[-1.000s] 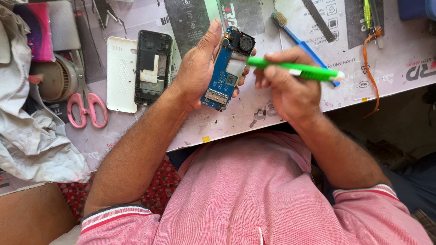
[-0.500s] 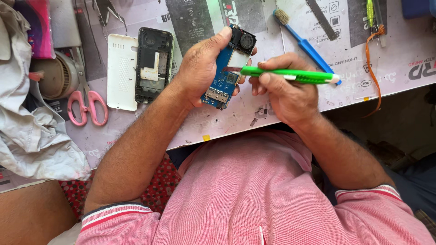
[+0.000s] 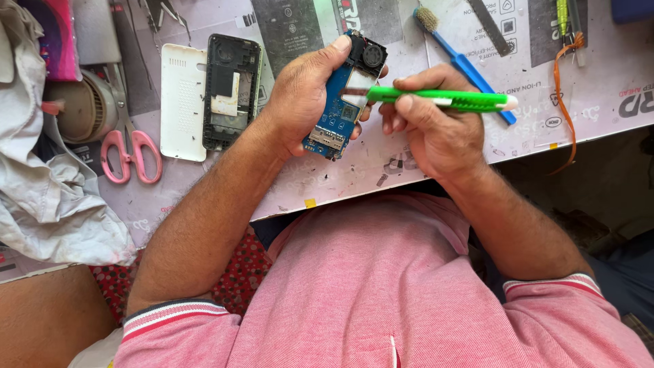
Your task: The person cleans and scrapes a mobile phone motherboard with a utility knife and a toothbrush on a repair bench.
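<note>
Blue phone circuit board (image 3: 338,109) sits in the left hand (image 3: 306,95), fingers curled around its edge, held up just above the table (image 3: 422,170) with the black speaker module at the top end. Right hand (image 3: 436,133) is closed around a green utility knife (image 3: 443,99), held roughly level, its tip touching the board near the middle. Off to the left on the table lie a black phone frame (image 3: 231,92) and a white back cover (image 3: 182,102) side by side, touching. Pink-handled scissors (image 3: 129,146) sit further left beside a crumpled white cloth (image 3: 54,197). A blue toothbrush (image 3: 463,65) lies just behind the right hand.
</note>
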